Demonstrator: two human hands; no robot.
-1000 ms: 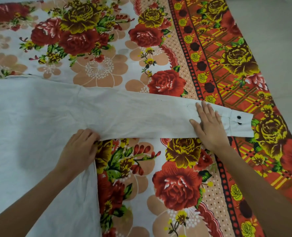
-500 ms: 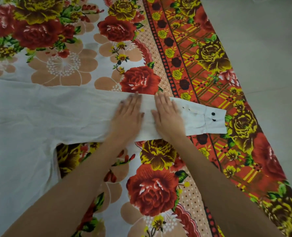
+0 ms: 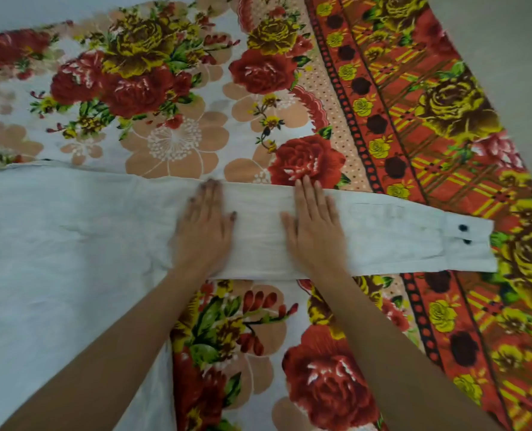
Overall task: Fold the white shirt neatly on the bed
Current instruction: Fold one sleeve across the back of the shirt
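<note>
Both hands flat, palms down, fingers extended, gripping nothing; left hand (image 3: 203, 227) and right hand (image 3: 313, 230) press on the sleeve (image 3: 383, 237) of the white shirt (image 3: 56, 259), a stretch of sleeve bare between them; left hand slightly blurred; shirt body spread flat on the left side of the floral bedsheet (image 3: 171, 98), sleeve stretched out straight to the right; cuff (image 3: 470, 244) at the far right end, two dark buttons (image 3: 464, 234) on it, cuff lying over the sheet's orange patterned border; both forearms bare; pale floor (image 3: 513, 35) at upper right.
</note>
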